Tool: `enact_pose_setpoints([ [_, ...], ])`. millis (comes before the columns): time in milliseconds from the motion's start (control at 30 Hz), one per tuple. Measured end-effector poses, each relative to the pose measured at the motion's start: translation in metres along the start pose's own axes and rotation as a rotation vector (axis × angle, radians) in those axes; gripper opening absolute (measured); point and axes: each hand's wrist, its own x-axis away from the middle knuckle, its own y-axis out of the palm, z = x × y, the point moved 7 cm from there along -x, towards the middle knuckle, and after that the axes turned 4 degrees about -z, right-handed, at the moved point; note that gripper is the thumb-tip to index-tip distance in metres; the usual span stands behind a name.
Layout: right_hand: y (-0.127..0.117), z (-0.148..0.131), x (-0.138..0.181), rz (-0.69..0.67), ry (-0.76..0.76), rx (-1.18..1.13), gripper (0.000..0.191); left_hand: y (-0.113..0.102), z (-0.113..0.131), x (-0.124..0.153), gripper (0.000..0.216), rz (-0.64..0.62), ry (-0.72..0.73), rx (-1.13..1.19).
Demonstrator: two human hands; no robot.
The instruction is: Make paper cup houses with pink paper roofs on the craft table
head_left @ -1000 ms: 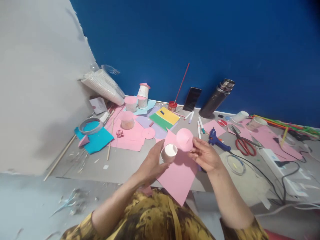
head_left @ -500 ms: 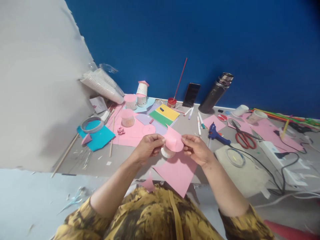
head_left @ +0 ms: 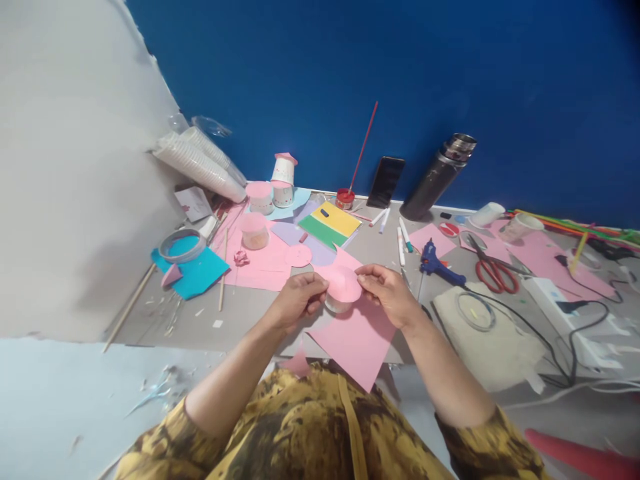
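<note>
My left hand (head_left: pixel 296 299) grips a small white paper cup (head_left: pixel 337 306) from the left. A pink paper circle (head_left: pixel 345 284) lies on top of the cup. My right hand (head_left: pixel 386 291) pinches the right edge of that circle. Both hands hover just above a large pink paper sheet (head_left: pixel 356 340) at the table's near edge. The cup's lower part is hidden behind my fingers and the circle.
Blue glue gun (head_left: pixel 436 267) and red scissors (head_left: pixel 492 270) lie right of my hands. Markers (head_left: pixel 403 241), coloured card (head_left: pixel 330 225), a red paint pot (head_left: pixel 345 198), phone (head_left: pixel 385 181) and flask (head_left: pixel 439 175) lie behind. Pink-topped cups (head_left: pixel 255 230), tape roll (head_left: pixel 182 245) and stacked cups (head_left: pixel 199 164) are at left.
A second ago the cup was open in my left hand and the circle apart in my right. The circle has come down onto the cup's mouth, and both hands moved closer together.
</note>
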Motion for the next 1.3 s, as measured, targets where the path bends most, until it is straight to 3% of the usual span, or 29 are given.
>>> enact_pose_setpoints([
  [167,-0.006,0.001,0.003,0.034,-0.068,0.172,0.039,0.002,-0.006,0.001,0.032,-0.004,-0.023,0.022],
  [300,-0.006,-0.023,0.017,0.143,-0.297,0.477,0.032,0.001,-0.009,0.001,0.032,0.007,-0.032,0.017],
  [467,0.027,-0.042,0.027,-0.086,-0.566,0.738,0.043,0.003,-0.009,0.001,0.034,-0.005,-0.026,0.028],
  [633,0.036,-0.035,0.019,-0.211,-0.613,0.808,0.041,0.001,-0.010,0.001,0.031,0.007,-0.021,0.061],
  [800,0.036,-0.030,0.016,-0.187,-0.631,0.808,0.040,-0.002,-0.012,0.000,0.027,0.004,-0.021,0.038],
  [900,0.035,-0.028,0.018,-0.173,-0.640,0.797,0.041,-0.010,-0.009,0.003,0.016,0.101,0.063,-0.115],
  [933,0.035,-0.028,0.018,-0.171,-0.643,0.795,0.041,-0.013,-0.006,0.004,0.019,0.161,0.125,-0.218],
  [1000,0.035,-0.028,0.019,-0.166,-0.653,0.803,0.041,-0.014,0.001,0.009,0.049,0.241,0.253,-0.434],
  [1100,0.035,-0.033,0.021,-0.146,-0.683,0.829,0.042,-0.005,-0.001,0.010,0.092,0.186,0.339,-0.582],
  [1300,0.042,-0.041,0.017,-0.135,-0.740,0.830,0.037,0.002,-0.011,0.003,0.109,0.119,0.375,-0.669],
])
